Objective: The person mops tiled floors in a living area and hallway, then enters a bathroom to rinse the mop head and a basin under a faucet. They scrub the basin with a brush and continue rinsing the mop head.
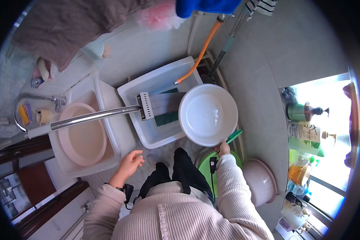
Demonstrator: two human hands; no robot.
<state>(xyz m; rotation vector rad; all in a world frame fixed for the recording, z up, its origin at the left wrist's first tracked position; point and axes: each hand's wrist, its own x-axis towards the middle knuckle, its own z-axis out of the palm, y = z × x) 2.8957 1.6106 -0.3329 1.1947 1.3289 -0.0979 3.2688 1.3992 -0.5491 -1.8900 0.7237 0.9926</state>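
Note:
My right hand is closed around the handle of a green brush at the lower rim of a white basin. The fingers meet that rim; whether they also grip it I cannot tell. Inside, the basin shows only a shine of light. My left hand is held up in front of me with nothing in it, fingers loosely curled and apart. A large white tub stands beyond, partly covered by the basin. In it lie a dark green ribbed mat and the head of a flat mop.
The mop's metal pole crosses a sink that holds a pink basin. An orange hose hangs over the tub. A green basin and a pinkish basin stand at right, below bottles on a windowsill.

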